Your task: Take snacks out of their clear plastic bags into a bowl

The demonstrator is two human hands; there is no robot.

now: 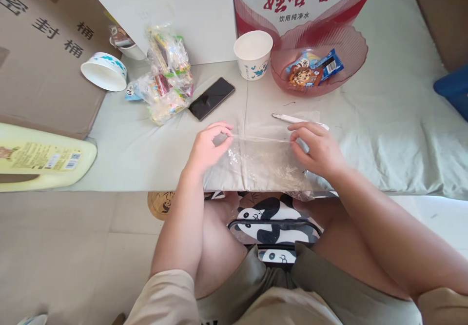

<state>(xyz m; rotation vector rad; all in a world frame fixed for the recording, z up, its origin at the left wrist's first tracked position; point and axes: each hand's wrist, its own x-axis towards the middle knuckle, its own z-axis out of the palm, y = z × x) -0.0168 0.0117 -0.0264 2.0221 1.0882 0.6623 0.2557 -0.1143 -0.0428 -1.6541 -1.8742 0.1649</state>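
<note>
So the biggest thing here is the cloth-covered tabletop point(391, 134), with a red-and-white box point(310, 3) at the back and a pink ribbed bowl point(351, 54) of snack packs in front of it. Next size down is the clear plastic bag point(259, 161), lying flat at the near edge, right between the hands, with a bit drooping over. My worry: that film looks really thin, so an uneven tug could split it, or its own drooping weight could slide it off.

Left hand point(208, 144) and right hand point(316, 147) face each other, wrists low, fingers curled. Each looks pinched at the thumb and fingertips on the bag's top edge, pulling it into a taut line. Phone point(212, 99) is beyond the left hand. Smallest is a white cutter-looking tool point(292, 118), just past the right fingertips, so a careless reach could nick skin or film.
</note>
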